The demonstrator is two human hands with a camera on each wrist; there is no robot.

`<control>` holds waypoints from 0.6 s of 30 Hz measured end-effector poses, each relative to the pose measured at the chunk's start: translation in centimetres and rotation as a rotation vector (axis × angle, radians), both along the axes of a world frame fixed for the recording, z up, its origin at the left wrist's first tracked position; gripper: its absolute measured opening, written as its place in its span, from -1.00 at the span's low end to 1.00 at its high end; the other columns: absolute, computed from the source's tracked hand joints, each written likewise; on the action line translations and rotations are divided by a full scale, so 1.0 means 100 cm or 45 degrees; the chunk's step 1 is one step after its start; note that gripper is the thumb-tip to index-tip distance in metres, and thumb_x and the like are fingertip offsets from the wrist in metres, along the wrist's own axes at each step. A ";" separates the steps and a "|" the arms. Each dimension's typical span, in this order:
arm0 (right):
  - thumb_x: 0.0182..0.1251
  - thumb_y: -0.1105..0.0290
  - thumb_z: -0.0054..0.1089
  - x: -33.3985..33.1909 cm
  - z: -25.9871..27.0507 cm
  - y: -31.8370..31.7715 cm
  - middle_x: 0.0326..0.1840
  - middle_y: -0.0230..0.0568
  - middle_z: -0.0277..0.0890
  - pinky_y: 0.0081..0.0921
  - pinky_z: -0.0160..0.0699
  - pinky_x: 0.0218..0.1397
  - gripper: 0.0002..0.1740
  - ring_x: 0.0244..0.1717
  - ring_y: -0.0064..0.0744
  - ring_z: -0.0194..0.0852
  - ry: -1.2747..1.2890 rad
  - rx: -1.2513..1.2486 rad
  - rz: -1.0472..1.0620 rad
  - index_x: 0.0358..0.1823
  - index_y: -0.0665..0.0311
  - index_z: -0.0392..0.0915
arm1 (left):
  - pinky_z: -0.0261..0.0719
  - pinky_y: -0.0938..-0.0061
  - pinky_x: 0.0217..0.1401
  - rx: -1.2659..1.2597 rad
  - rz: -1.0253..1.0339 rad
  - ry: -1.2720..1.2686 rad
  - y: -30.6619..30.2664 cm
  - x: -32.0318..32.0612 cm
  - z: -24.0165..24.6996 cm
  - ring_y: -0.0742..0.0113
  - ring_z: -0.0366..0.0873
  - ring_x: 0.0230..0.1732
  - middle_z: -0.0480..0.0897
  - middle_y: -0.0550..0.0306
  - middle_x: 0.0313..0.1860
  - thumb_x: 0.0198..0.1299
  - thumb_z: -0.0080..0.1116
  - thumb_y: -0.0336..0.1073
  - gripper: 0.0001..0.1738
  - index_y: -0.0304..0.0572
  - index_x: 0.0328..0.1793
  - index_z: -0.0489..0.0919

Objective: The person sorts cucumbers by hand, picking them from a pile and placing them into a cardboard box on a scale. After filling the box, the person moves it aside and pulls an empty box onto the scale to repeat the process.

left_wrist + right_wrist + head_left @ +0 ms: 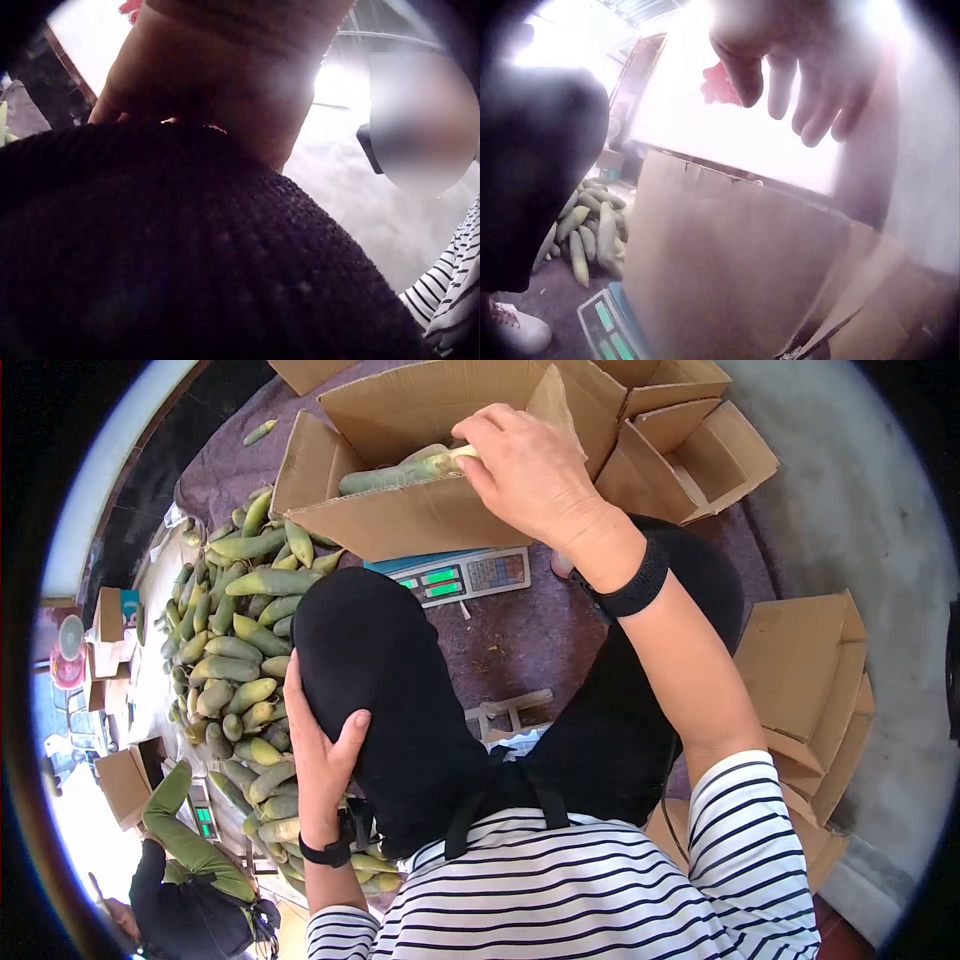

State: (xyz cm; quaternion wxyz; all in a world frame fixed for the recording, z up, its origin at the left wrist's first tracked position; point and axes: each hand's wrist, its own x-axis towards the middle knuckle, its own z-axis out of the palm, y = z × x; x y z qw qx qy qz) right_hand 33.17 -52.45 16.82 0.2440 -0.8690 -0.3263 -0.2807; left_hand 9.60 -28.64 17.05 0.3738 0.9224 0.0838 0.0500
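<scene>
Right hand (528, 475) above the carton (400, 528), fingers loosely parted, apparently empty; glare softens the wrist view.
Pale-green roots (392, 478) lie in the carton, just below and left of that hand; left hand (323, 760) rests on the knee (360, 625), fingers extended, holding nothing. Advisable: lay roots flat, release low, hand clear of the carton.

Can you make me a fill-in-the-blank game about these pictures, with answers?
The bare right hand is at an open brown box made of ____.
The bare left hand rests on a knee dressed in ____.
The flat white electronic scale has displays glowing ____.
The pile of long green vegetables lies nearer the ____ hand.

Missing words: cardboard, black, green, left.
</scene>
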 end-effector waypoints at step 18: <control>0.21 0.32 0.15 -0.010 0.001 -0.004 -0.20 -0.08 0.50 -0.19 0.54 -0.05 -0.81 -0.11 -0.04 0.51 0.329 -0.342 0.009 -0.22 0.27 0.49 | 0.15 0.26 0.41 0.192 0.878 -0.402 0.107 -0.020 -0.004 0.02 0.27 0.37 0.31 -0.27 0.35 0.39 -0.12 -0.03 -0.35 -0.40 0.41 0.23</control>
